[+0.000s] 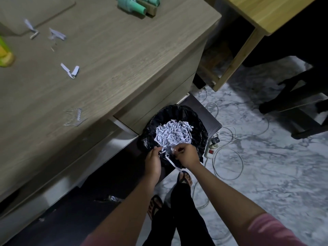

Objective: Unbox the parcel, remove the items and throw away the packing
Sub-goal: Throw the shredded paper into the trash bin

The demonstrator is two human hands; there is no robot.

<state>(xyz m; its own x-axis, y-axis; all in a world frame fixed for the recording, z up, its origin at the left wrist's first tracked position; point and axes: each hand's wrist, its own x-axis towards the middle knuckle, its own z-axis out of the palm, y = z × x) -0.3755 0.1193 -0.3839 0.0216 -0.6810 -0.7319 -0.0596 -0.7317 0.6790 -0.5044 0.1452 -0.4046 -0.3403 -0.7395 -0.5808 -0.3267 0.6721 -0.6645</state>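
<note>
White shredded paper point(173, 133) fills the black-lined bin point(198, 121) beside the desk point(124, 59), a loose, crinkled heap of thin strips. From the head view, both hands work at its near edge: the left hand point(153, 161) curls its fingers on a few strips, and the right hand point(186, 155) pinches a tuft, one long strip trailing down. It looks feather-light, soft and springy, likely to scatter, so best taken in gathered bunches. More scraps point(70, 70) lie on the desk
</note>
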